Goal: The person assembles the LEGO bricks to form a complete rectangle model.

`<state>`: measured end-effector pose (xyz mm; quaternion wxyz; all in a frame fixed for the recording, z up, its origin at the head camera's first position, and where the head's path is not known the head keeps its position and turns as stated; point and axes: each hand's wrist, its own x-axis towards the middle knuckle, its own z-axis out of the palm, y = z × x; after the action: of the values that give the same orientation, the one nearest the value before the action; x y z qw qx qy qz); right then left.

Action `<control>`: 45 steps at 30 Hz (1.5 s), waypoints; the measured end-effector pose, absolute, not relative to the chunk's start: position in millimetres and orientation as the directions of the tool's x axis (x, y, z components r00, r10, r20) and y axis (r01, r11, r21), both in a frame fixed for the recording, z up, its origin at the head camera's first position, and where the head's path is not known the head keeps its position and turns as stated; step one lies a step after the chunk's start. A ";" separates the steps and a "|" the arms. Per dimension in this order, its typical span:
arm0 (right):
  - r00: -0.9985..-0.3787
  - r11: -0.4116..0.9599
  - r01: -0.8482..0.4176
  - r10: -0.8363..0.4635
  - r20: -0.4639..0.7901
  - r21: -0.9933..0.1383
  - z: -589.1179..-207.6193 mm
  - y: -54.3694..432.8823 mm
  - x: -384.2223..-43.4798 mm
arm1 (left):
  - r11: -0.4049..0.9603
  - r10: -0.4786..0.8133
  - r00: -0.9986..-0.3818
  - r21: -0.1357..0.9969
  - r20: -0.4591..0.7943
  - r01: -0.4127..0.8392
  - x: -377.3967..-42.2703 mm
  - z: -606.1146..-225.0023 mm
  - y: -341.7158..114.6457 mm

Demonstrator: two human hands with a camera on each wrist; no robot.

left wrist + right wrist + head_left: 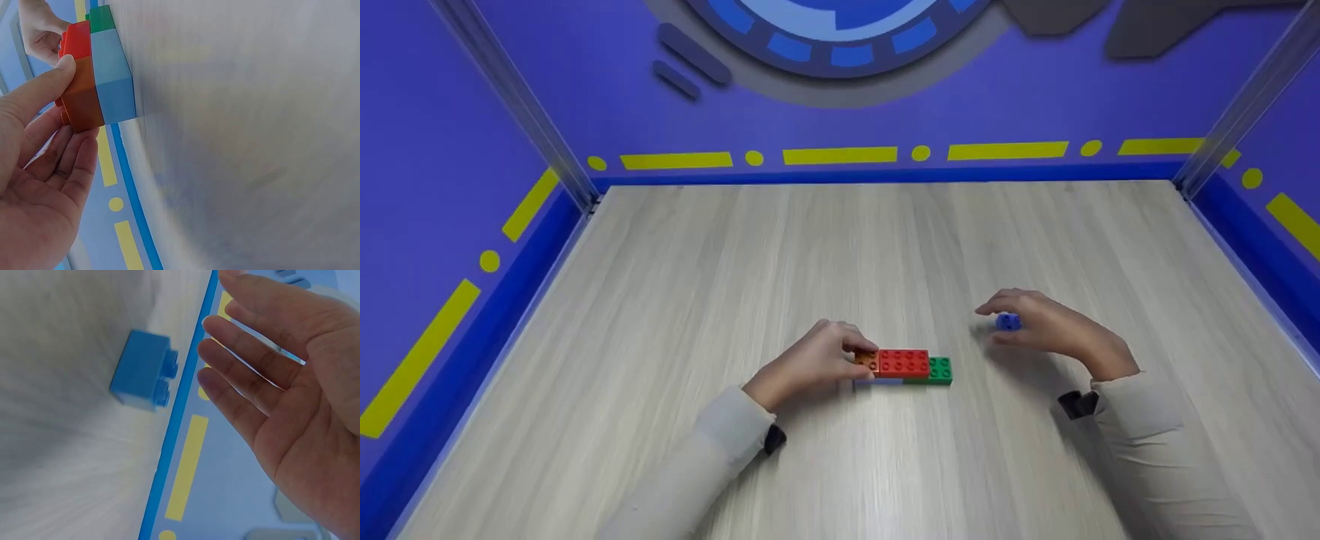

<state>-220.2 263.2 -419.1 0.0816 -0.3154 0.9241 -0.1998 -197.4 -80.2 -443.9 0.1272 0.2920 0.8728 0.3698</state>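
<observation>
My left hand (817, 360) pinches an orange-brown brick (84, 95) between thumb and fingers at the left end of a joined row of toy bricks. A red brick (904, 363) sits beside it on the upper layer. Beneath them are a light blue brick (115, 76) and a green brick (940, 371), whose studded right end sticks out. To the right of the row, my right hand (1054, 326) hovers around a small blue brick (140, 371) with its fingers spread apart from it. That brick stands by itself on the table, studs up.
The wood-grain table (780, 247) has blue panels with yellow markings along its back, left and right sides. Metal corner posts (521, 97) rise at the back corners. A dark device sits under each wrist.
</observation>
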 end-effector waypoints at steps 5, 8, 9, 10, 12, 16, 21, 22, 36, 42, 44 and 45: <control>-0.808 0.742 -0.524 -0.588 -0.031 -0.418 -419.6 274.7 -222.2 | 0.563 0.605 -0.796 0.716 -0.017 0.413 -199.0 -440.4 -79.0; -0.823 0.753 -0.498 -0.567 -0.041 -0.430 -419.4 281.4 -222.8 | 0.564 0.604 -0.796 0.719 -0.024 0.407 -199.5 -439.4 -79.1; -0.827 0.755 -0.491 -0.561 -0.042 -0.434 -419.5 283.4 -223.0 | 0.559 0.606 -0.795 0.720 -0.018 0.410 -199.8 -439.8 -79.4; -0.829 0.756 -0.485 -0.557 -0.044 -0.439 -419.8 285.3 -223.2 | 0.557 0.608 -0.794 0.720 -0.014 0.414 -199.9 -439.9 -79.6; -0.833 0.758 -0.474 -0.551 -0.052 -0.448 -421.0 288.2 -223.3 | 0.556 0.609 -0.793 0.717 -0.009 0.420 -199.9 -440.4 -80.0; -0.840 0.768 -0.447 -0.537 -0.081 -0.460 -425.2 291.2 -223.3 | 0.566 0.607 -0.794 0.711 -0.017 0.418 -199.4 -441.9 -80.8; -0.859 0.782 -0.402 -0.502 -0.100 -0.476 -431.6 291.2 -224.6 | 0.567 0.604 -0.797 0.712 -0.018 0.414 -199.0 -443.3 -81.8; -0.862 0.785 -0.396 -0.497 -0.102 -0.477 -432.6 291.2 -224.9 | 0.564 0.605 -0.796 0.714 -0.017 0.414 -198.9 -443.4 -81.9; -0.868 0.783 -0.405 -0.492 -0.070 -0.473 -436.3 292.3 -226.8 | 0.535 0.617 -0.786 0.722 0.021 0.439 -199.3 -441.7 -81.2; -0.874 0.793 -0.382 -0.477 -0.094 -0.475 -437.3 290.9 -225.2 | 0.541 0.610 -0.792 0.730 0.002 0.418 -197.8 -442.2 -81.5; -0.877 0.795 -0.369 -0.469 -0.103 -0.481 -437.2 290.4 -223.8 | 0.539 0.612 -0.791 0.731 0.001 0.419 -197.6 -442.5 -81.5; -0.878 0.797 -0.365 -0.466 -0.106 -0.481 -437.1 290.2 -223.3 | 0.538 0.613 -0.790 0.731 0.002 0.420 -197.7 -442.7 -81.6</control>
<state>-223.3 290.2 -437.1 0.1100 -0.2209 0.9414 -0.2298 -197.7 -81.6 -442.7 0.1284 0.2977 0.8675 0.3773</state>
